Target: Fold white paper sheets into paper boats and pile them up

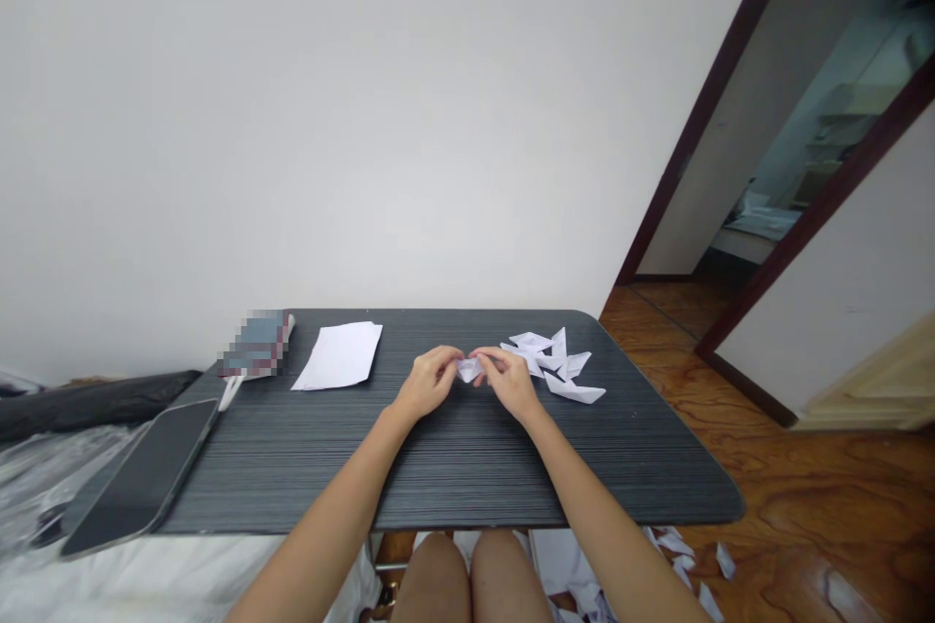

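Between my two hands is a small piece of folded white paper (pixel 468 370), held just above the middle of the dark table. My left hand (pixel 430 380) pinches its left side, and my right hand (pixel 509 382) grips the right side with thumb and fingers. Both sets of fingers cover part of the folds. Close by on the right lies a loose pile of folded paper boats (pixel 575 391), several of them overlapping. A stack of flat white paper sheets (pixel 338 356) rests to the left of my left hand.
The dark wood-grain table (pixel 307 477) stands against a white wall. At its left edge lie a tablet-like dark device (pixel 146 475) and a blurred-out item (pixel 255 344) with a white cable. Folded paper pieces (pixel 676 545) lie on the wooden floor at the right, near a doorway.
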Demonstrator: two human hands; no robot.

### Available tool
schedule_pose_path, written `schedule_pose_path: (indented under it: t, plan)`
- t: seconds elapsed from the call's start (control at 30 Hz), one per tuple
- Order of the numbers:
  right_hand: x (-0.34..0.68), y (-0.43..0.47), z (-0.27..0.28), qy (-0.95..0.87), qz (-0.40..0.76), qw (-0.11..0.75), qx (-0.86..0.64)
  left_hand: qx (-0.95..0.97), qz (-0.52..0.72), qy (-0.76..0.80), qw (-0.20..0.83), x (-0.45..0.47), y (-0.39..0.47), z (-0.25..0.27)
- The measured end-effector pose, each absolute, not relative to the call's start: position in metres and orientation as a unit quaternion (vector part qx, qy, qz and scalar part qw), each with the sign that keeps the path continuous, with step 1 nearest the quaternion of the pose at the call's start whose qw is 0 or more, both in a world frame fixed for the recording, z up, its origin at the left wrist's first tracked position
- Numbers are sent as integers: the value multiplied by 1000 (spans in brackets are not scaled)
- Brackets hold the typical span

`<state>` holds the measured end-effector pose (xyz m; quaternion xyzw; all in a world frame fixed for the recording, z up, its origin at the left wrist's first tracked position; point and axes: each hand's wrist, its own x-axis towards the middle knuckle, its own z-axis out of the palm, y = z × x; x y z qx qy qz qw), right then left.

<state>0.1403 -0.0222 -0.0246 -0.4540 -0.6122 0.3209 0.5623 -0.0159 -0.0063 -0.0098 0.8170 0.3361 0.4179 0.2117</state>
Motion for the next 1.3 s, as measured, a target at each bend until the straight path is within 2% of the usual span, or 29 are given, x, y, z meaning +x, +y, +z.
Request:
schedule_pose_path:
  t: [0.17,0.33,0.53,0.67,1.0,1.17,1.3]
  plan:
    - [144,-23,-20,-626,293,572,-441,836,365,284,294,-24,-9,-4]
    - [148,-29,-17,-705,250,501,-435,849,363,294,249,-25,-6,-7]
    - [156,-35,-15,-815,148,392,-399,855,352,305,228,-27,-1,-10]
    - [158,-35,-18,-829,138,367,-398,863,328,303,236,-28,-1,-11]
    - [160,-31,-20,-816,155,381,-405,915,267,237,189,-28,3,-12]
    - [158,-27,-21,-769,201,448,-410,872,341,266,230,-26,4,-14]
    - [154,-24,-23,-703,297,493,-416,824,391,308,270,-23,3,-15]
